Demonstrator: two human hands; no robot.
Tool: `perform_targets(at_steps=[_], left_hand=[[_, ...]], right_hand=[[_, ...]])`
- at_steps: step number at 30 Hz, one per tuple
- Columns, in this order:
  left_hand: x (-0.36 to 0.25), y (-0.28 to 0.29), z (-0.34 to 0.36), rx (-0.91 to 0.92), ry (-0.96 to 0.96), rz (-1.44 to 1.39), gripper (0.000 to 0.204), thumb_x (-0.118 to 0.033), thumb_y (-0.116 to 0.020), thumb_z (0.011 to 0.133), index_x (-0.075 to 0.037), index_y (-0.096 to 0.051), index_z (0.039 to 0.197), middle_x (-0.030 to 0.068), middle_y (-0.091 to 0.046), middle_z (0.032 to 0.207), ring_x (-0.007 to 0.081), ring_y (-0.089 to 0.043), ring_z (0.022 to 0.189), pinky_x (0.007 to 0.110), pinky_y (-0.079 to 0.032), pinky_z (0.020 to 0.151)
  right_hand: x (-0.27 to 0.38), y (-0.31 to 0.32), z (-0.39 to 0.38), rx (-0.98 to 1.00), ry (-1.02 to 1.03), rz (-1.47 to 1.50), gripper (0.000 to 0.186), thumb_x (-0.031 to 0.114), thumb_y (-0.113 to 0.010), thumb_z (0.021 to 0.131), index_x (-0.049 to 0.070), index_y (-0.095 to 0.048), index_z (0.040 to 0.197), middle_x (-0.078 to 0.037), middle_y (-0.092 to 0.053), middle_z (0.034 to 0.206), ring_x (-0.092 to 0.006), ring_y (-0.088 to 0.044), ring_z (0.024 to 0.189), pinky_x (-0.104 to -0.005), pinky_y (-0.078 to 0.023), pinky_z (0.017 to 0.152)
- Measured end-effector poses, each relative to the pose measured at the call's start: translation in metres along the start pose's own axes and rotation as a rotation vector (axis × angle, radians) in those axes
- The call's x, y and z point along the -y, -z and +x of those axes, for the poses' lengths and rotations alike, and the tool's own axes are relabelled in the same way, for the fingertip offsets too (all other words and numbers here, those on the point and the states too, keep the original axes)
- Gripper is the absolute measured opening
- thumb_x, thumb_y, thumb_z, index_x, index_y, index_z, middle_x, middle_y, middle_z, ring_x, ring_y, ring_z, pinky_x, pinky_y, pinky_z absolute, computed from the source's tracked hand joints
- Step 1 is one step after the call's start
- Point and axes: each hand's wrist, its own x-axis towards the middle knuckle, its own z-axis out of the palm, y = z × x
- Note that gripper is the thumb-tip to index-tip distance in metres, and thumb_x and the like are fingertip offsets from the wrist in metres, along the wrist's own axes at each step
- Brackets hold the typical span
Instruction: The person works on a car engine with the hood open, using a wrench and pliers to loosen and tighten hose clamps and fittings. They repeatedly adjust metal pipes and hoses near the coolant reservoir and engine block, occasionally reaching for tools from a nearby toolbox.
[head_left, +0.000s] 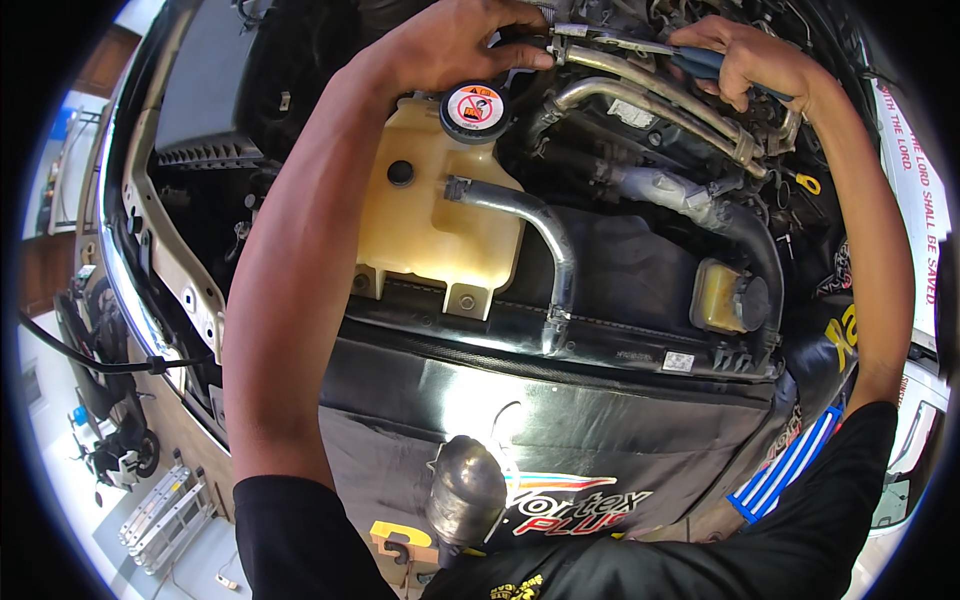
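Observation:
At the far side of the engine bay, my left hand curls its thumb and fingers about a dark hose end beside a metal pipe. Part of that grip is hidden. My right hand is closed round a hand tool with a blue handle. Its long metal shaft runs left above the pipe, toward my left fingers; the exact kind of tool is unclear. Below my left hand sits a yellowed plastic coolant tank with a black cap. A curved black hose leaves the tank's side.
A small fluid reservoir sits at the right, near a yellow dipstick ring. A dark cover drapes the front edge, with a rounded metallic object close to my body. Ladders and a motorcycle stand left.

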Motion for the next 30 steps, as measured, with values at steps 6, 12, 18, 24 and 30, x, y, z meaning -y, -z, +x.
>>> perform_targets(at_steps=[6, 12, 18, 24, 30], left_hand=[[-0.003, 0.005, 0.001, 0.054, 0.069, -0.015, 0.036, -0.030, -0.077, 0.098, 0.000, -0.068, 0.116, 0.0273, -0.072, 0.101, 0.0429, -0.071, 0.096, 0.047, -0.055, 0.082], [-0.002, -0.004, -0.001, 0.013, 0.089, -0.057, 0.042, -0.034, -0.077, 0.098, -0.003, -0.071, 0.124, 0.0199, -0.076, 0.105, 0.0335, -0.074, 0.097, 0.042, -0.055, 0.090], [0.003, -0.007, -0.004, 0.017, 0.070, -0.045, 0.042, -0.028, -0.078, 0.098, 0.001, -0.066, 0.126, 0.0190, -0.075, 0.107, 0.0275, -0.071, 0.098, 0.039, -0.054, 0.092], [0.005, -0.008, -0.004, -0.022, 0.031, -0.079, 0.039, -0.021, -0.082, 0.094, 0.000, -0.066, 0.124, 0.0162, -0.076, 0.107, 0.0238, -0.073, 0.096, 0.037, -0.056, 0.090], [0.004, -0.009, -0.001, -0.023, 0.051, -0.083, 0.039, -0.019, -0.083, 0.092, -0.003, -0.067, 0.124, 0.0146, -0.077, 0.109, 0.0250, -0.074, 0.101, 0.037, -0.056, 0.093]], right_hand=[[0.001, -0.004, -0.005, -0.006, 0.009, 0.080, 0.080, 0.002, -0.063, 0.058, 0.003, -0.065, 0.138, -0.006, -0.069, 0.122, -0.0175, -0.068, 0.089, -0.0297, -0.054, 0.069], [0.008, 0.001, -0.003, 0.102, -0.032, 0.011, 0.078, 0.004, -0.062, 0.055, 0.001, -0.067, 0.132, -0.007, -0.068, 0.115, -0.0163, -0.063, 0.083, -0.0292, -0.049, 0.060], [0.021, -0.018, -0.021, -0.075, 0.038, -0.159, 0.088, 0.000, -0.061, 0.055, 0.000, -0.057, 0.143, -0.009, -0.068, 0.118, -0.0197, -0.062, 0.094, -0.0305, -0.052, 0.074], [0.013, -0.041, -0.031, -0.350, 0.273, -0.519, 0.080, -0.003, -0.067, 0.063, 0.000, -0.060, 0.142, -0.023, -0.067, 0.133, -0.0408, -0.063, 0.127, -0.0402, -0.050, 0.106], [0.004, -0.077, -0.053, -0.632, 0.441, -0.781, 0.074, 0.001, -0.072, 0.064, 0.004, -0.061, 0.138, -0.017, -0.068, 0.124, -0.0404, -0.066, 0.111, -0.0500, -0.052, 0.100]])
